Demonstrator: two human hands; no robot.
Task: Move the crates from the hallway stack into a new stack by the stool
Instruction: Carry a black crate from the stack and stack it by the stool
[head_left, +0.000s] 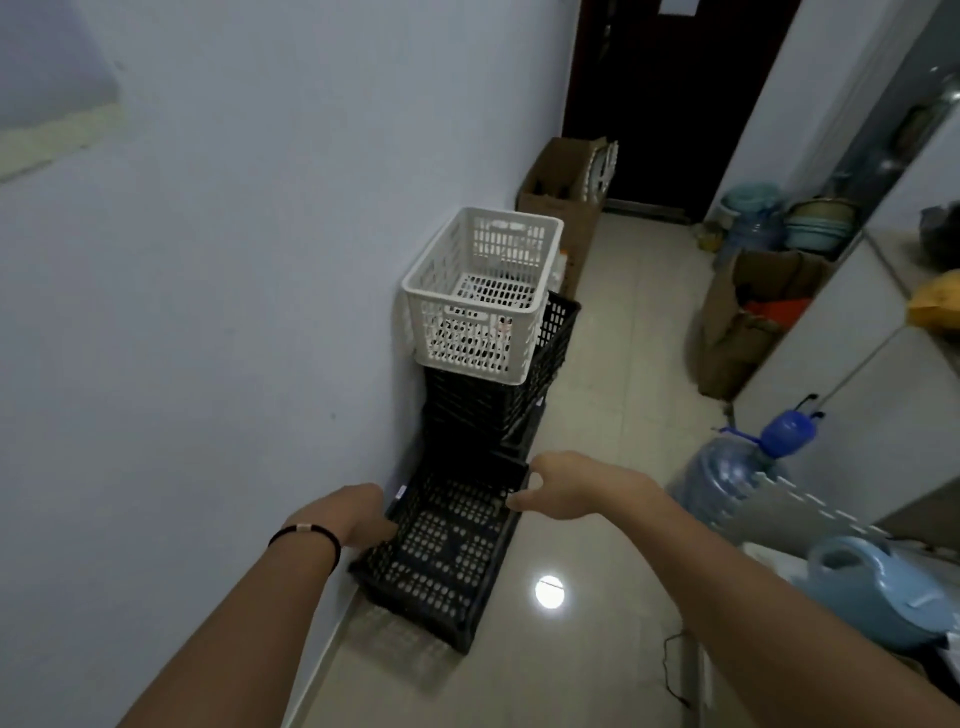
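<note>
No text reads clearly; the white crate (480, 293) perhaps bears a sticker.

The glossy tiled floor (613, 374) bears a crate stack (493, 395), cardboard boxes (737, 332) and a water bottle (727, 478).

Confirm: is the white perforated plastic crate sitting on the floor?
No, the white perforated plastic crate rests on top of a stack of black plastic crates against the wall, well above the tiled floor.

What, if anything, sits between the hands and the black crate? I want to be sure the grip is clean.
Nothing visible. The left hand grips the black crate at its left rim and the right hand touches its right rim. The white crate sits farther back on a stack.
</note>
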